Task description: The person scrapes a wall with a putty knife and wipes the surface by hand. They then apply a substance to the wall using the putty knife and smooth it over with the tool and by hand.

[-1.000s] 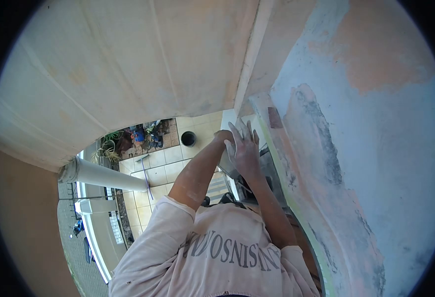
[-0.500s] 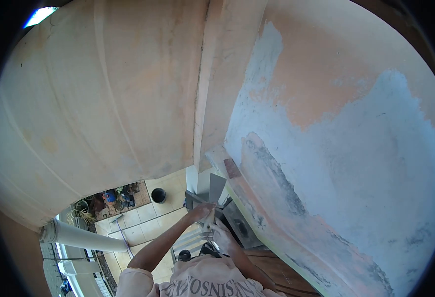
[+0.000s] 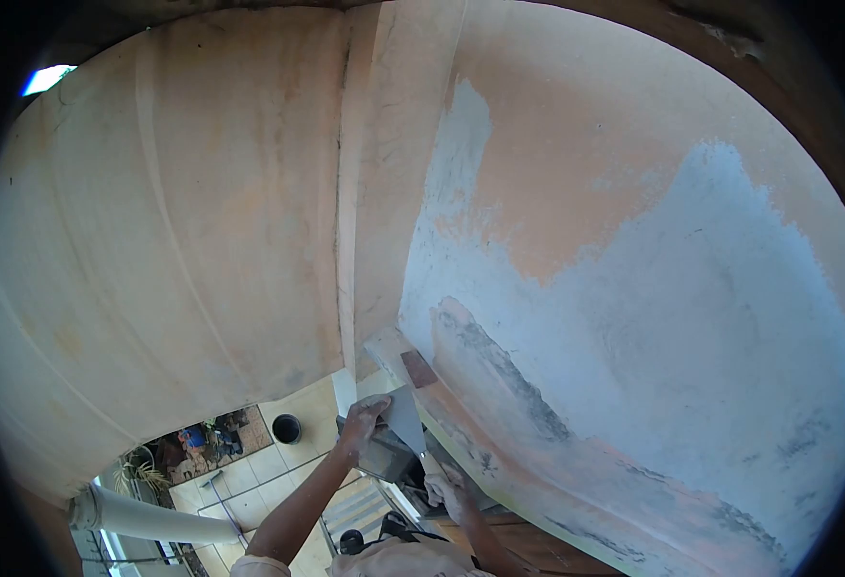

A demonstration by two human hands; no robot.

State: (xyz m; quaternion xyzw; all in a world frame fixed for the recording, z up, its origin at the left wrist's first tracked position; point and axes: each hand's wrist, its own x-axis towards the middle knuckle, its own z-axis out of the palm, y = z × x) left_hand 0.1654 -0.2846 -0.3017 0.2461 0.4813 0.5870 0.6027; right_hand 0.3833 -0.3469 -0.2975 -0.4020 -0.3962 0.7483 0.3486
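The scraper was held between both hands, near the patchy wall — right hand grasping its handle, left hand at the blade's edge, pinching or merely touching, unclear. Tending the blade seemed the step — next called for a steady handle.

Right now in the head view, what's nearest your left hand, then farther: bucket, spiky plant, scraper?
From the left hand:
1. Scraper, just right.
2. Bucket, left, on the floor.
3. Spiky plant, farther left, beyond the bucket.
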